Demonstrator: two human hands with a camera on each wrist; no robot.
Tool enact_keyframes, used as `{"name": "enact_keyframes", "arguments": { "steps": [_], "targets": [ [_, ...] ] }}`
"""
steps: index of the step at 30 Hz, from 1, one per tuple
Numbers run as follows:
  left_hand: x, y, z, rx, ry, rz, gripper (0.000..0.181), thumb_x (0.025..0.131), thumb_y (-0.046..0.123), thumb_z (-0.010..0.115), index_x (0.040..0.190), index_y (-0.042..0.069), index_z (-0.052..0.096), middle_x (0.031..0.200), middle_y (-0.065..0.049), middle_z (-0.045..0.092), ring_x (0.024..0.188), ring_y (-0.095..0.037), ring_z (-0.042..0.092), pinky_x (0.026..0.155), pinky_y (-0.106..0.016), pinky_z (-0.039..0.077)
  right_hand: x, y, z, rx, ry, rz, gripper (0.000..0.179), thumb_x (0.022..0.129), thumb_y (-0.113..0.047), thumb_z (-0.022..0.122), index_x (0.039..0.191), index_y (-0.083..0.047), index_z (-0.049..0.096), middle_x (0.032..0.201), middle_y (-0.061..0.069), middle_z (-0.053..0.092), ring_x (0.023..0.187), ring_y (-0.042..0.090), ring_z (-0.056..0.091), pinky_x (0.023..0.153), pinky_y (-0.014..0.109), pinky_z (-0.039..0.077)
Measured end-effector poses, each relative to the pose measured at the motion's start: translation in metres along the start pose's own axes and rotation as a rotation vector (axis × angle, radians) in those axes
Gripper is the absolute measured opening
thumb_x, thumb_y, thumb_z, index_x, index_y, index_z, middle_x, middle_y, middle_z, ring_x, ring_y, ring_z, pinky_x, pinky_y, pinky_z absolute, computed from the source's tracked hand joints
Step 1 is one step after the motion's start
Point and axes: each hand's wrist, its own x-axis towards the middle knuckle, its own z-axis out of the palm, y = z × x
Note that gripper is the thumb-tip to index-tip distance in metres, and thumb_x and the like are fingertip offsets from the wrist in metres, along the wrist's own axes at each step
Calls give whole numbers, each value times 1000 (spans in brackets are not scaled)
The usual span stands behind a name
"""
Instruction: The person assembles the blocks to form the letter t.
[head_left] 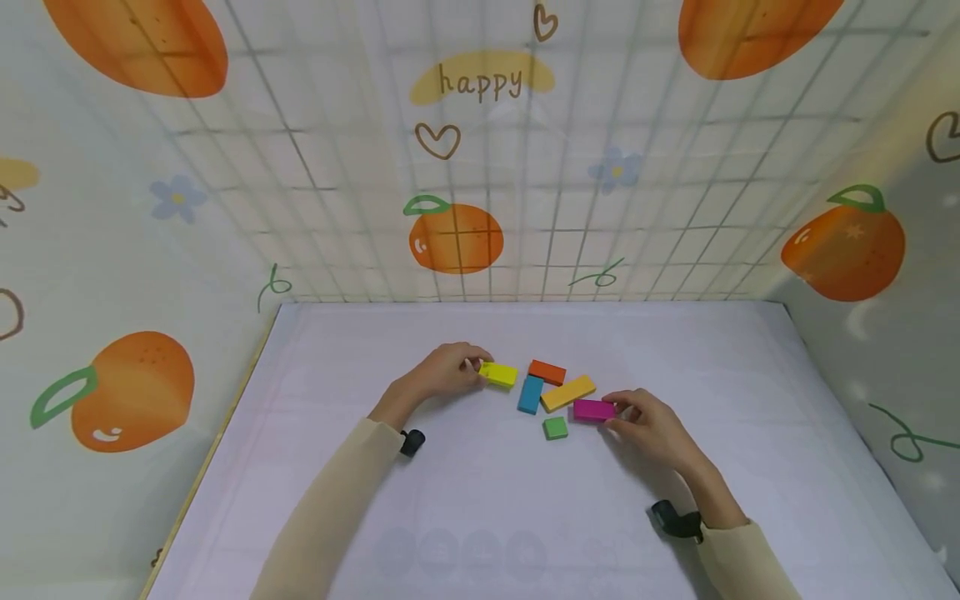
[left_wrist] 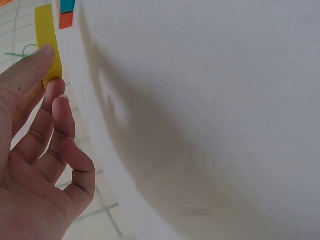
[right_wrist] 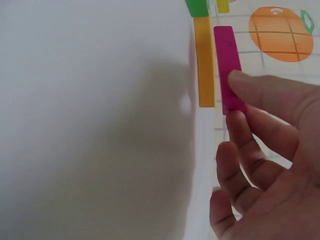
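My left hand pinches a yellow block between thumb and fingers. The left wrist view shows that yellow block raised off the white surface. A magenta block is pinched at its right end by my right hand; in the right wrist view this magenta block is held apart from the table. Between the hands lie a blue block, a red-orange block and a yellow-orange block. A short green block sits nearer to me.
The blocks are on a white-covered table. Behind it hangs a patterned curtain with oranges and grid lines, and similar printed cloth stands at both sides. Each wrist carries a small black camera, one of them on the right.
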Motion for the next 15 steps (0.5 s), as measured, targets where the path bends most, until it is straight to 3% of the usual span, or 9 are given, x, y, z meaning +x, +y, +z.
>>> {"name": "enact_keyframes", "arguments": {
  "steps": [4,15],
  "targets": [
    [-9,-1,-4,-6,16,36,35,92,18,73,127,18,68,99,5,61,89,-17,55,80,-31,49,-1,-2,-2,-2,4,-27,36,91,-12,74,126,-8,66,103,5,61,85,22,54,68,33,47],
    [-35,-4,-12,-4,60,52,36,91,18,75,127,18,68,99,7,61,88,-15,56,79,-30,49,0,-11,-6,-8,35,-107,36,91,-10,74,125,-9,67,105,5,62,89,23,52,67,31,46]
  ]
}}
